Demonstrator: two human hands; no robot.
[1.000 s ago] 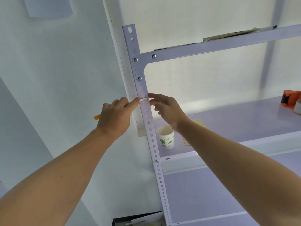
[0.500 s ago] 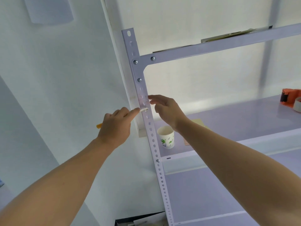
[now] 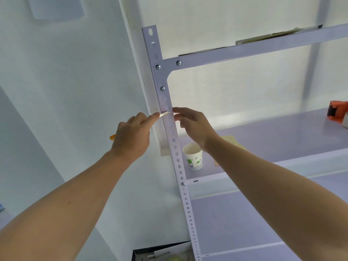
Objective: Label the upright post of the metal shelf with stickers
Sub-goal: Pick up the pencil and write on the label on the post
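Against the upright post (image 3: 177, 159) of the metal shelf, a little below the bolted corner bracket (image 3: 162, 72), your left hand (image 3: 131, 136) is curled tight round a cutter (image 3: 165, 114). Its pale blade pokes out past your forefinger and lies across the post's face, and an orange butt end shows behind the hand. Your right hand (image 3: 194, 127) comes in from the other side, forefinger and thumb apart and holding nothing. Their tips are at the post's right edge, level with the blade, and your other fingers are loosely bent.

You see the post slanting from upper left to the bottom edge, pierced with holes all along. The holes around the blade look dulled; you cannot tell whether anything clear covers them.

On the shelf board (image 3: 282, 132) behind your right wrist stands a paper cup (image 3: 194, 157) with green print, near the post. A yellow sheet (image 3: 228, 139) beside it is partly hidden by your arm. Far right on that board sits an orange tape dispenser (image 3: 337, 110). A black box (image 3: 160, 251) shows at the bottom edge, left of the post.
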